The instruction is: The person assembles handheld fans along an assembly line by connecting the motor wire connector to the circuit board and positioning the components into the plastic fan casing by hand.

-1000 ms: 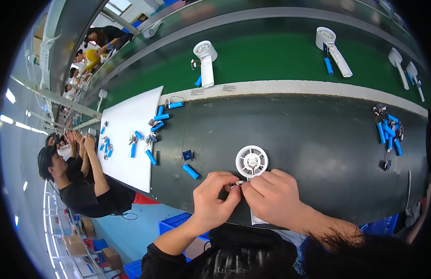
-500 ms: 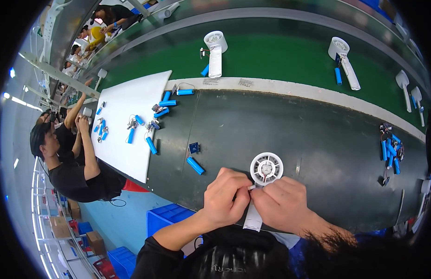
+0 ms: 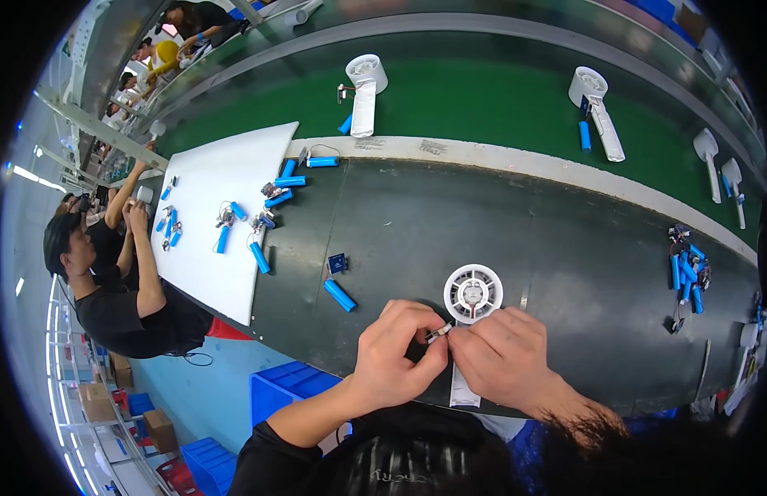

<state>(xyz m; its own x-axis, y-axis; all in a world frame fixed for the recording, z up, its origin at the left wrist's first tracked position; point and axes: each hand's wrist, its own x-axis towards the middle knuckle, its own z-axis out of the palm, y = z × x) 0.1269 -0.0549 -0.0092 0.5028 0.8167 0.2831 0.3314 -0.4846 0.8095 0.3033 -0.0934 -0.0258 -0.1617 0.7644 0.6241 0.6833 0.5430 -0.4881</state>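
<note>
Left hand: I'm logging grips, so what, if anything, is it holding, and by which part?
The left hand pinches a small piece, kind unclear, seemingly by its left end.

The fan (image 3: 473, 293) is white, the counter (image 3: 416, 223) charcoal; from it, the belt (image 3: 474, 99) at twelve o'clock is green, the board (image 3: 203, 190) at ten white, the batteries (image 3: 688, 271) at three blue.

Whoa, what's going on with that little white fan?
A person's left hand pinches a small part just below the round head of the white fan. The right hand is right beside it, covering some of the fan's handle. On the dark table, a blue cylinder lies to the left.
</note>
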